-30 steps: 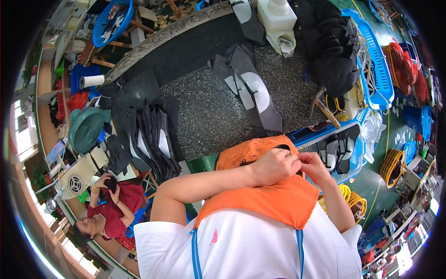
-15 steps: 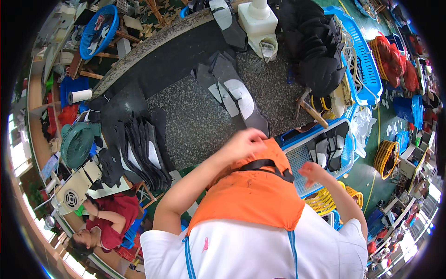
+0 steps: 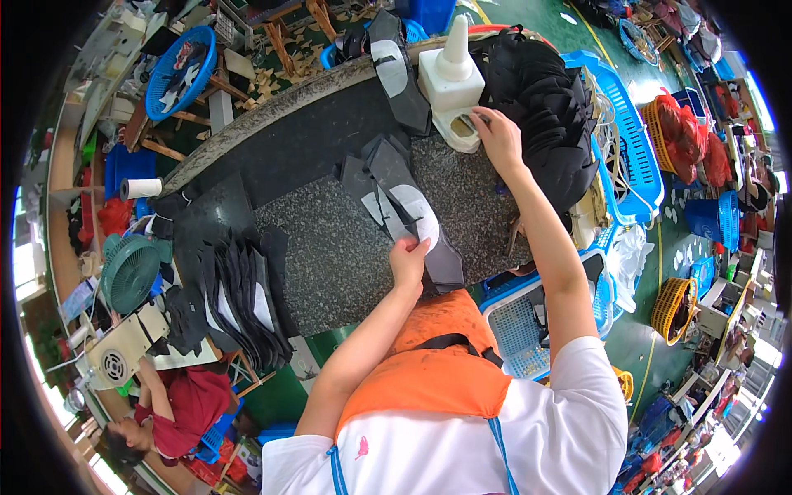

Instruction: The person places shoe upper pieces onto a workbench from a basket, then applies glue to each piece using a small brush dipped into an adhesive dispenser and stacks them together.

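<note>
Two stacks of flat black cut pieces (image 3: 441,260) with white patches lie side by side on the speckled worktop in front of me. My left hand (image 3: 410,260) is closed at their near part, thumb and fingertips on a piece by the white patch. My right hand (image 3: 498,140) reaches to the far side, fingers pinched at the open spout cup of a white plastic pot (image 3: 451,82) with a cone top. Whatever those fingers hold is too small to make out.
Black pieces are heaped (image 3: 540,107) right of the pot; others stand in a row (image 3: 239,301) at left. A blue basket (image 3: 516,334) sits by the worktop's near right edge. A person in red (image 3: 186,404) works beside a machine and a green fan (image 3: 130,272).
My left hand has gone from above my apron onto the black pieces. My right hand has moved from beside the basket up to the white pot's spout.
</note>
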`<action>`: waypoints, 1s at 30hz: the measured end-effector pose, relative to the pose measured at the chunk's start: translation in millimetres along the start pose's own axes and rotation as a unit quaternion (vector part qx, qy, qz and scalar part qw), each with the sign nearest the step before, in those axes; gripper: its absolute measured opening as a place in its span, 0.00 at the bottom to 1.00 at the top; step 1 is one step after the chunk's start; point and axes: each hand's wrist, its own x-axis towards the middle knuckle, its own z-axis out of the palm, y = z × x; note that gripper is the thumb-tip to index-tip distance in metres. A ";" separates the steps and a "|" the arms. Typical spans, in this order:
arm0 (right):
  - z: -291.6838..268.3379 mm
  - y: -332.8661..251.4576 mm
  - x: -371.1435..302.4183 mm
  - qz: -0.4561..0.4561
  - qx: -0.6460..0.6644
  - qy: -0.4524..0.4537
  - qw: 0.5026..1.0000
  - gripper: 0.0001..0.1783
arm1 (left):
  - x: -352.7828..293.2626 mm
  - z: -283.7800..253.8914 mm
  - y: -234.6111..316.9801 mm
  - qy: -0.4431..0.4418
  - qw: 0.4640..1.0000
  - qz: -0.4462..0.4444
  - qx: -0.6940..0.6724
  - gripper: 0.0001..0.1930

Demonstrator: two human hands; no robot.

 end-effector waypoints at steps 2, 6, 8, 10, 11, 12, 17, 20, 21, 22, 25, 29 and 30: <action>-4.5 4.4 -4.5 -0.071 -0.065 -0.041 0.995 0.10 | 3.8 3.2 -2.5 -0.034 0.997 -0.048 -0.050 0.11; -2.6 1.5 -21.5 -0.206 -0.164 -0.087 0.961 0.15 | 13.0 -6.8 6.9 -0.161 0.983 -0.083 -0.002 0.13; -1.5 -5.2 -29.0 -0.178 -0.222 -0.093 0.954 0.13 | 13.8 -24.2 26.3 -0.191 0.959 -0.162 -0.136 0.12; -3.6 -12.4 -34.0 -0.186 -0.202 -0.092 0.957 0.12 | 8.5 -40.9 53.4 -0.285 0.884 -0.155 -0.338 0.11; -5.6 -15.2 -35.0 -0.165 -0.213 -0.058 0.961 0.12 | 12.3 -52.0 73.0 -0.225 0.924 -0.082 -0.297 0.11; -7.9 -17.3 -35.9 -0.139 -0.221 -0.076 0.962 0.13 | 13.8 -50.0 87.5 -0.202 0.937 0.067 -0.278 0.12; -24.0 -18.5 -42.9 -0.157 -0.201 -0.085 0.963 0.19 | 14.9 -63.6 110.0 -0.225 0.911 0.155 -0.310 0.14; -27.2 -28.5 -57.8 -0.003 -0.147 -0.054 0.988 0.14 | 4.0 -59.6 66.7 -0.187 0.949 -0.005 -0.254 0.12; -22.8 -35.0 -59.7 0.072 -0.038 -0.023 0.996 0.09 | 1.5 -59.5 50.8 -0.184 0.950 -0.103 -0.232 0.11; -19.7 -43.7 -67.1 0.209 0.133 -0.142 0.958 0.08 | 2.0 -60.8 37.7 -0.199 0.936 -0.127 -0.260 0.10; 12.0 -76.3 -76.5 0.079 0.217 -0.294 0.928 0.09 | 15.2 -67.2 14.0 -0.244 0.931 -0.062 -0.266 0.10; 50.7 -85.1 -52.8 -0.077 0.106 -0.132 0.983 0.11 | 26.6 -70.8 3.4 -0.223 0.950 -0.076 -0.204 0.09; 49.8 -80.8 -51.6 -0.075 0.128 -0.169 0.974 0.10 | 27.8 -70.6 2.1 -0.189 0.961 -0.077 -0.186 0.09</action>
